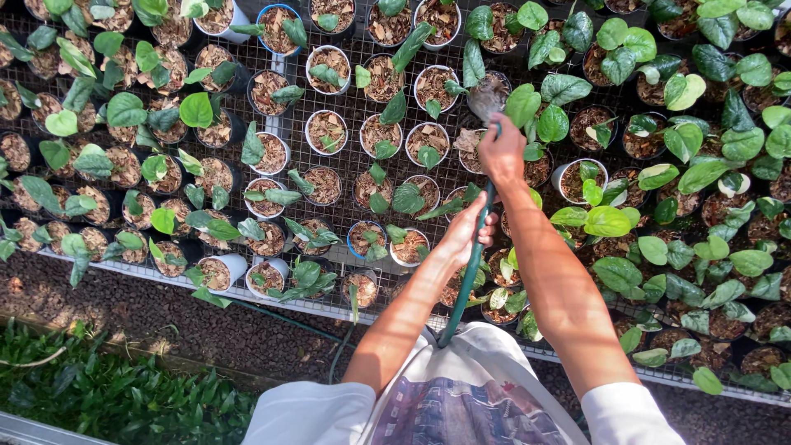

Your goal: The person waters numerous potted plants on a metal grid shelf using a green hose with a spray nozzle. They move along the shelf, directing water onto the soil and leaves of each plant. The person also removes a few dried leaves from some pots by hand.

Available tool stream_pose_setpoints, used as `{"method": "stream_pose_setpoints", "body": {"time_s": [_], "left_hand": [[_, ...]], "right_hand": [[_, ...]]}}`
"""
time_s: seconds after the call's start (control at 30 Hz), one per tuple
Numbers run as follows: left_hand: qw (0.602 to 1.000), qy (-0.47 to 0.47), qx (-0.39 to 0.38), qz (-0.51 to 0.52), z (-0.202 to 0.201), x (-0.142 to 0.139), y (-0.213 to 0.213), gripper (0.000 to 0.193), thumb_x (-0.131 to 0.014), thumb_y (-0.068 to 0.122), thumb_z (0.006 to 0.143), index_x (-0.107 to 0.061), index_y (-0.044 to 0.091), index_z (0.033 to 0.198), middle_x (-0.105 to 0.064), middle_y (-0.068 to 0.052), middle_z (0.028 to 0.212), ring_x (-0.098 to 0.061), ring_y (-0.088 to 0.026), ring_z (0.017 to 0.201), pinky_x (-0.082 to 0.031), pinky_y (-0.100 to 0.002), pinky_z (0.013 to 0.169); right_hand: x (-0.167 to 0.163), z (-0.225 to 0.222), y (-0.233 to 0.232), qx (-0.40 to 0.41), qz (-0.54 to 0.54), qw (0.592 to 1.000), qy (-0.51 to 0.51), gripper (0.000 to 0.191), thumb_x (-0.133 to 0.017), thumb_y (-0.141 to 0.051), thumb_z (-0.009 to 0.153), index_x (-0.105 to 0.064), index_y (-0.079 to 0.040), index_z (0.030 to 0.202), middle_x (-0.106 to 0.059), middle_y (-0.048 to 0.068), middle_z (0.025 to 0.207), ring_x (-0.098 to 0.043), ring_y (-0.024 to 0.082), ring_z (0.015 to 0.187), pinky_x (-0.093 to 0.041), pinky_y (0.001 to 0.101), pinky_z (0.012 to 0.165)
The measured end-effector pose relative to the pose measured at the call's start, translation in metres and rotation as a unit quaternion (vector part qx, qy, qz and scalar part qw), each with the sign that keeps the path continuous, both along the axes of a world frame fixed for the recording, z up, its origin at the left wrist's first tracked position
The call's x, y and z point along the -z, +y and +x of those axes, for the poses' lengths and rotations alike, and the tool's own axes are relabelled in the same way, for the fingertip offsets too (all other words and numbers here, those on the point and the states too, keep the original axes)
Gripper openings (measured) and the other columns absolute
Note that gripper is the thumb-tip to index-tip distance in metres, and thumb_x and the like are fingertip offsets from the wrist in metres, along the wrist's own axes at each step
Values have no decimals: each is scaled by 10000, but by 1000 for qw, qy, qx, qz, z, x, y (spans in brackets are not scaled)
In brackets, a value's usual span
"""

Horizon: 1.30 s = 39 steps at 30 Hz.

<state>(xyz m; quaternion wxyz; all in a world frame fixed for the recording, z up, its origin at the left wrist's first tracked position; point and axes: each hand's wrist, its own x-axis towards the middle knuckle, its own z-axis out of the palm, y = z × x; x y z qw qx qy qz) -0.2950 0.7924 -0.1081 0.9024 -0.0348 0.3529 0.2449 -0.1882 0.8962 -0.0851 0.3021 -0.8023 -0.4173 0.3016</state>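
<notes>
While both arms reach out over the bench, the right hand is clenched round the hose near its far end, where the nozzle sprays over the pots; left hand wraps the hose lower down; hose runs from the person's waist up over the wire-mesh bench; leafy potted plants all around; gravel below the bench edge.

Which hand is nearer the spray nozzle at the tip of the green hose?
Right. The right hand grips the green hose just behind the spray nozzle. The left hand holds the hose farther back, closer to the person's body.
</notes>
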Motion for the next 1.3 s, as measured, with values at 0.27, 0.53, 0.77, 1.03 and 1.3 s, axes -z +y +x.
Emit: {"method": "stream_pose_setpoints", "body": {"time_s": [0.27,0.53,0.77,1.03,1.3], "left_hand": [[998,60,-36,1,-30,-3,12,325,-574,435,1075,-571,133,1193,-483,42,758,-446,-34,564,-395,-185,471],[999,18,-47,-20,-43,4,16,338,-586,451,1060,-588,138,1190,-491,57,741,-445,-28,561,-398,-177,461],[998,46,-32,-31,-45,2,18,347,-586,454,1039,-613,149,1203,-490,61,727,-442,-26,547,-400,-179,457],[998,24,-45,-37,-48,5,18,353,-587,429,1054,-613,133,1245,-488,59,740,-449,-21,554,-408,-164,456],[997,24,-57,-52,-50,11,18,250,-578,408,1072,-548,163,1112,-502,43,755,-470,-31,566,-404,-175,451]], "right_hand": [[-5,-38,18,-20,57,998,-16,222,-539,-93,977,-683,-11,1124,-717,261,1127,-691,441,1028,-536,496,926],[3,-53,22,-20,33,999,-23,249,-533,-80,967,-668,-9,1163,-701,249,1116,-674,438,1027,-518,515,918],[0,-54,24,1,59,998,-36,248,-522,-80,991,-660,1,1181,-697,256,1154,-668,438,1056,-520,507,932],[1,-59,23,-6,24,998,-50,250,-505,-61,998,-643,4,1196,-691,259,1127,-669,441,1021,-522,513,897],[18,-57,22,-10,14,999,-52,277,-482,-66,1018,-636,10,1235,-687,259,1152,-682,405,1006,-533,496,882]]}}
